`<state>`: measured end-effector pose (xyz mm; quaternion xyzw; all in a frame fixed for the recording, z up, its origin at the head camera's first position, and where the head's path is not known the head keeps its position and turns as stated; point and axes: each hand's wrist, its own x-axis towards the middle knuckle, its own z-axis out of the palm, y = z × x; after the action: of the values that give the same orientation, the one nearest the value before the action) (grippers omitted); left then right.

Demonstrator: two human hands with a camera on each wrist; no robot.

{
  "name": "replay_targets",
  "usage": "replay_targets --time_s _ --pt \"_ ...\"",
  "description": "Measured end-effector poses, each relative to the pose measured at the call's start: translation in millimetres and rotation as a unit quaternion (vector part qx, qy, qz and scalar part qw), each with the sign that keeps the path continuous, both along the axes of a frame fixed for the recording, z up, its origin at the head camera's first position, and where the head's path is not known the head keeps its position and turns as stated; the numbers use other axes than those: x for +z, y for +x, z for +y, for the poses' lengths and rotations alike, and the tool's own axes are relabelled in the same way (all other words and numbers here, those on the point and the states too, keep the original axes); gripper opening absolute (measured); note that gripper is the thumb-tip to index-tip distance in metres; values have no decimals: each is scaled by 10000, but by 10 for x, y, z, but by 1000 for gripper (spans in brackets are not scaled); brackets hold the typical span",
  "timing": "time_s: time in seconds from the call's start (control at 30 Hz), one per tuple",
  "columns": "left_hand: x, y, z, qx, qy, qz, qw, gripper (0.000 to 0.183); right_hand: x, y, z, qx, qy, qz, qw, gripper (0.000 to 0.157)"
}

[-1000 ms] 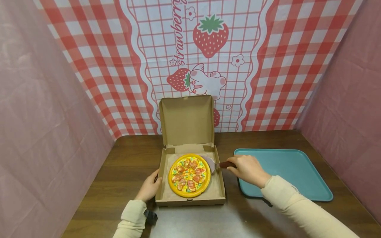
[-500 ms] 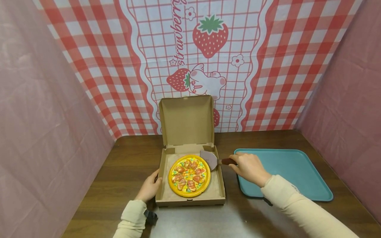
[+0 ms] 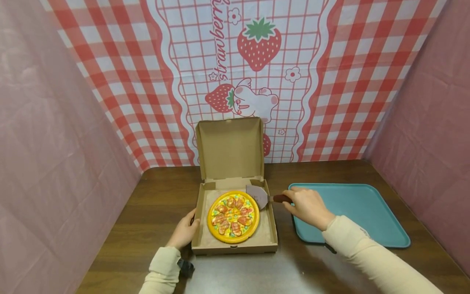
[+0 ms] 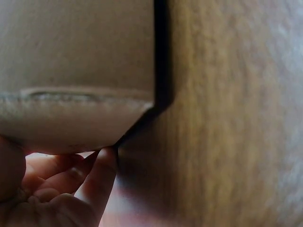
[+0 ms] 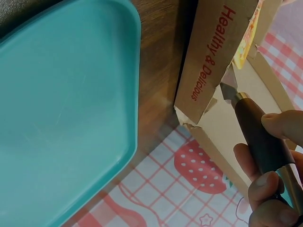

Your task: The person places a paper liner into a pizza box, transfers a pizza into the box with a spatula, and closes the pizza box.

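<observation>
Right hand [image 3: 310, 209] has fingers wrapped round the server [image 3: 258, 197], left hand's [image 3: 183, 232] grip the box [image 3: 235, 181]; pizza [image 3: 233, 217] may skid left if the server shoves its edge.

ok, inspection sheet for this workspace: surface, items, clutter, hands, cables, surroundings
Surface: brown wood-look table
Items: box open, lid raised; pizza inside; spatula blade in the box beside the pizza's far right edge, contact unclear; teal tray right of the box
Clutter: nothing seen
Hands: left hand touches the box's left side; right hand grips the spatula handle
Cables: nothing seen
Surroundings: red-white checked cloth behind, pink cloth both sides
</observation>
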<state>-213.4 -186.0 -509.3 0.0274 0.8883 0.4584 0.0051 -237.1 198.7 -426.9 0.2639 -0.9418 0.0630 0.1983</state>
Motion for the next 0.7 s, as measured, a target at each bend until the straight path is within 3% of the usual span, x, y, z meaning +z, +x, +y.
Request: replay_targets --time_s 0.7 --pt "-12 -11 -5 13 -33 28 10000 48 41 18 37 -117 38 152 9998 29"
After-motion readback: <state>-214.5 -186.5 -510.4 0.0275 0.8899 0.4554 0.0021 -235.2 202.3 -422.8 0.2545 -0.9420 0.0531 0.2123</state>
